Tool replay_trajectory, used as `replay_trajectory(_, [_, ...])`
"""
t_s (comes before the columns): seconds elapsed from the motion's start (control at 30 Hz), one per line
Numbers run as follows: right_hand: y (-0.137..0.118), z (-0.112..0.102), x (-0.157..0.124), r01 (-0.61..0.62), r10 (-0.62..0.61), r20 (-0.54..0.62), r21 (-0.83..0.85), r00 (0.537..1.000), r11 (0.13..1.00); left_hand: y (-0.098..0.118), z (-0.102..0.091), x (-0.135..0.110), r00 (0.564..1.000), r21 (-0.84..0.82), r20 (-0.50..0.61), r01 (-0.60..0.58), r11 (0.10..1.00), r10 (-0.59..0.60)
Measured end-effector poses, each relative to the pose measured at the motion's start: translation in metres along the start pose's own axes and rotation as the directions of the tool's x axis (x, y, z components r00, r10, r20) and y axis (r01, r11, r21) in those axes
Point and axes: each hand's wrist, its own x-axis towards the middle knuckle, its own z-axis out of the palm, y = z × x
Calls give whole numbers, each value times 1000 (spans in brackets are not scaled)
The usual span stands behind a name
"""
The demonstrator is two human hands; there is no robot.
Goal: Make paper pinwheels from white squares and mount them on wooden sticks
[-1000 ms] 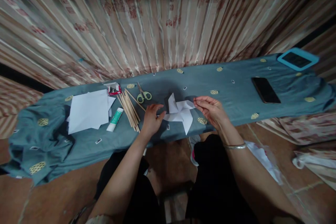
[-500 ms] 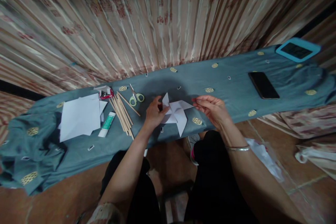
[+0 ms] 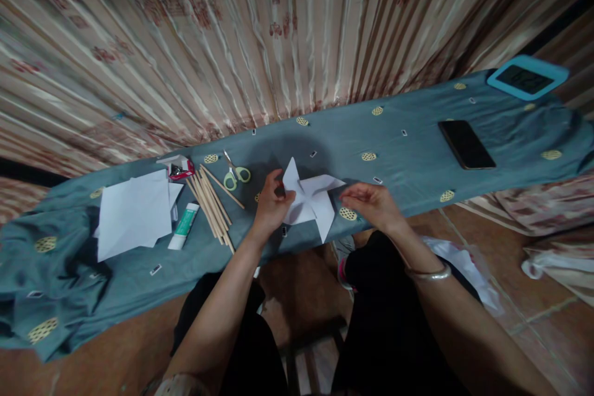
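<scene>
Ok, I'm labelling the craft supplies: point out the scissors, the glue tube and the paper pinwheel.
scissors (image 3: 232, 170), head view, where blades meet handles.
glue tube (image 3: 184, 226), head view, middle of its green body.
paper pinwheel (image 3: 310, 198), head view, its centre.

Scissors (image 3: 236, 174), wooden sticks (image 3: 211, 207), glue tube (image 3: 184, 226), paper sheets (image 3: 132, 213) and phone (image 3: 466, 144) lie on blue cloth (image 3: 408, 161).

— A workshop?
— No, a room at home: a pleated flowered curtain (image 3: 288, 31) fills the top of the frame, terracotta floor tiles (image 3: 533, 297) show lower right, and there's a cloth-draped desk (image 3: 417, 161).
</scene>
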Motion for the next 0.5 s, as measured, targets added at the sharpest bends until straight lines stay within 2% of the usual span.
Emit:
replay_trajectory(0.07, [7,1,-3,31,-27,19,-214,999,976,0,0,0,1000,4,-3,8,1000,-8])
replay_trajectory(0.13, [11,3,-6,46,-25,67,-334,997,942,0,1,-1,999,2,4,32,999,-32])
replay_trajectory(0.33, [14,7,-5,75,-15,213,-275,977,959,-2,2,-4,980,-169,100,188,968,-172])
replay_trajectory(0.5, [14,11,-3,101,-38,214,-293,976,951,-7,5,-7,964,-292,235,195,936,-128])
